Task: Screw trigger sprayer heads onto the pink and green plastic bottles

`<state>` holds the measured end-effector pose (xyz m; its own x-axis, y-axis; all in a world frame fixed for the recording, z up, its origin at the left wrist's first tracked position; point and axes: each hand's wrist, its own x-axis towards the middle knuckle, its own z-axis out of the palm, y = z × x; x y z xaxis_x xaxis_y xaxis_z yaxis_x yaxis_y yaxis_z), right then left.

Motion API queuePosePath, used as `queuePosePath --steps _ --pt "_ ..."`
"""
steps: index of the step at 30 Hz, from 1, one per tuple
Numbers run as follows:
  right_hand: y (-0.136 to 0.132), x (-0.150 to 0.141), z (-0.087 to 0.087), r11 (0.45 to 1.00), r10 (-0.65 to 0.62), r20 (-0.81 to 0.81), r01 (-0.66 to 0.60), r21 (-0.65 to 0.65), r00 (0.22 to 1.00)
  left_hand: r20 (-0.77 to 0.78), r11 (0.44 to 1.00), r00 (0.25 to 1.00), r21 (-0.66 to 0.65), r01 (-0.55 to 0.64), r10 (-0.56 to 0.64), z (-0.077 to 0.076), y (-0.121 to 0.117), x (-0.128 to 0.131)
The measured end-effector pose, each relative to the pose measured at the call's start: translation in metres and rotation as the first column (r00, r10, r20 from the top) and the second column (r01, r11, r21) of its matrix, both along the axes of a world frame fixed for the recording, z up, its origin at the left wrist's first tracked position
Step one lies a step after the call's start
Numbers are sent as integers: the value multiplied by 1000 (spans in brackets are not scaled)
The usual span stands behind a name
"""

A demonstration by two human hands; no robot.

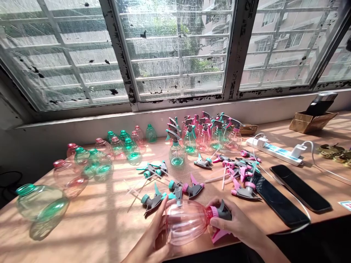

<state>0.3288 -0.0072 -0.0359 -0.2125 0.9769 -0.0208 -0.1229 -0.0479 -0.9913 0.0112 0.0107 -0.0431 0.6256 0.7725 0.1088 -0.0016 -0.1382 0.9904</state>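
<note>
A clear pink spray bottle [186, 222] lies sideways between my hands at the table's front edge. My left hand [157, 233] is wrapped round its base end. At the neck, my right hand [230, 221] grips the grey and pink spray head [223, 212], thumb beside the pink collar; the pink trigger points down. Whether the collar is fully seated I cannot tell. Just beyond the bottle lie loose spray heads, a grey and teal one [153, 200] to the left and a grey and pink one [194, 188] behind.
Green and pink bottles without heads [101, 164] stand at left. Bottles with spray heads [204, 140] cluster at the back. More loose heads [241, 168] are piled right of centre. Two phones [300, 188], a power strip [274, 149] with cables and a cardboard box [311, 122] occupy the right.
</note>
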Motion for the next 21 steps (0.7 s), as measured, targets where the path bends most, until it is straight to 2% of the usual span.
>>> queuePosePath --steps 4,10,17,21 --pt "-1 1 1 1000 -11 8 12 -14 1000 13 1000 1000 -19 -10 10 -4 1 0" --pt "-1 -1 4 1000 4 -19 -4 14 1000 -14 997 1000 -77 -18 17 11 -9 1" --pt "-1 -1 6 1000 17 -26 -17 -16 1000 16 999 999 3 -44 43 -1 -1 1" --pt "-1 0 4 1000 22 5 -22 9 1000 -35 998 998 -49 -46 44 11 -8 0"
